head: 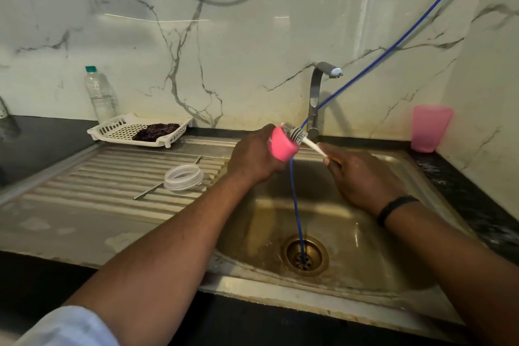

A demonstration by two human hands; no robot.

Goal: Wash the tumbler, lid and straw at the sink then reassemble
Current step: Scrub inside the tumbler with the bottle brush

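Observation:
My left hand [254, 156] grips a pink tumbler [283, 144] above the sink basin [351, 236], its mouth tilted toward the right. My right hand [362, 177] holds the white handle of a bottle brush [298, 135], whose grey bristles sit at the tumbler's mouth. On the ribbed drainboard [112, 177] to the left lies a clear plastic lid [184, 177]. A thin metal straw [153, 189] lies under and beside the lid.
A steel tap [316, 98] stands behind the basin. A blue hose [297, 205] runs from the upper right down into the drain [304, 255]. A second pink cup [429, 128] stands at the right corner. A white tray [112, 128] with a dark cloth and a water bottle [99, 95] sit at the back left.

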